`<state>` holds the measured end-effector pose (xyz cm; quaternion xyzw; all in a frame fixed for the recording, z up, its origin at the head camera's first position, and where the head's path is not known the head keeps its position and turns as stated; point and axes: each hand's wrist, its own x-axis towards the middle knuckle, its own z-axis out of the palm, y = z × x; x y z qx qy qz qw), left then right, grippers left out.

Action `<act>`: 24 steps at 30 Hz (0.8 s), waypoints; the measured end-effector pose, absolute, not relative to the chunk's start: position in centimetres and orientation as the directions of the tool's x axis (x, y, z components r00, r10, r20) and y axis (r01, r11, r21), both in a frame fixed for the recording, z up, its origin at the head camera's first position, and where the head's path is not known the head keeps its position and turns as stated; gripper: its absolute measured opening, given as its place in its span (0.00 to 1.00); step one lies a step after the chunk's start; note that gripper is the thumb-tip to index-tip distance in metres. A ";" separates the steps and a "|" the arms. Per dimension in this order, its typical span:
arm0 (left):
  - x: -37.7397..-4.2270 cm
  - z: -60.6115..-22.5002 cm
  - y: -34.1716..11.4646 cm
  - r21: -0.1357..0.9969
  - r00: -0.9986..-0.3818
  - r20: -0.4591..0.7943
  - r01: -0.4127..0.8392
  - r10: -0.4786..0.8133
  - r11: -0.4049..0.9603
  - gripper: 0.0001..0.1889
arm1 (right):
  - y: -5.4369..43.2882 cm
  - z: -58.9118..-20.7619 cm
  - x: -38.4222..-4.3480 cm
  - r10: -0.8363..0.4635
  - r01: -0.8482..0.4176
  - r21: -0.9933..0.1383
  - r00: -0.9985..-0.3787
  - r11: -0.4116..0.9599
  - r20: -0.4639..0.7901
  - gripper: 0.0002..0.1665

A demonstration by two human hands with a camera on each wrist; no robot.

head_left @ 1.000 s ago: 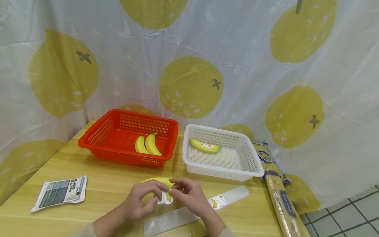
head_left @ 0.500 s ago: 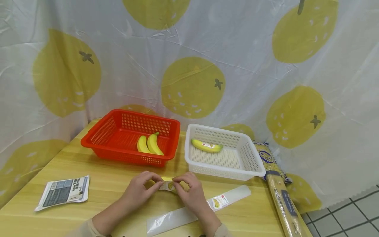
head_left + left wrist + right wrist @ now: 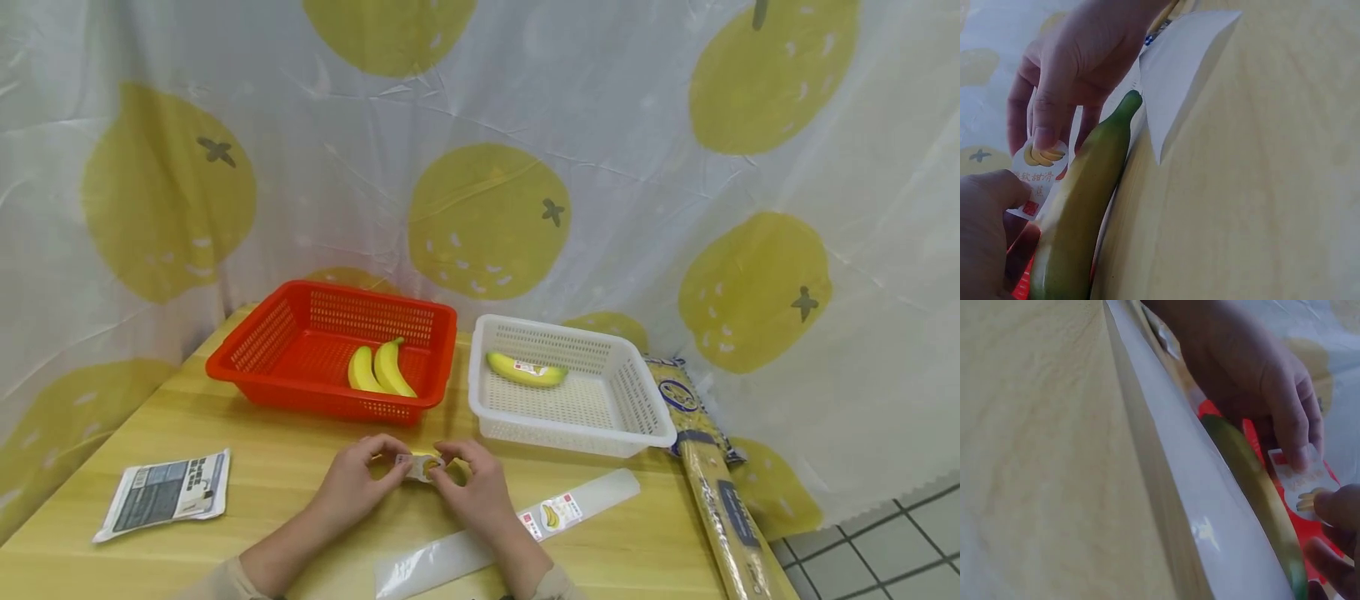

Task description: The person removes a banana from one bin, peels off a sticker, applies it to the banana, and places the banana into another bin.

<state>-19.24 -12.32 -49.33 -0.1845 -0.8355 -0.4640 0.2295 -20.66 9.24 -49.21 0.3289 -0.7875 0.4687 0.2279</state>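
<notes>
Banana sticker (image 3: 1042, 171): between both hands.
Left hand (image 3: 357, 482): nearly closed, pinching one end.
Right hand (image 3: 482, 490): same, other end.
Banana (image 3: 1087, 203): close beside my fingertips.
Trick: I'd hold the sticker flat, without creases.

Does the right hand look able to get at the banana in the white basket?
Probably, once free: the white basket is open-topped with nothing over the banana, but the right hand pinches a label.

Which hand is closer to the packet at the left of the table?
Left. The left hand is to the right of the packet, pinching one end of the banana label; the right hand is farther right, pinching its other end.
</notes>
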 end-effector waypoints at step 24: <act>-19.5 -50.2 -11.8 0.765 -0.878 0.472 0.451 0.075 0.461 0.12 | 9.1 -49.2 -20.3 -0.289 -0.649 -0.661 -0.760 0.378 0.582 0.19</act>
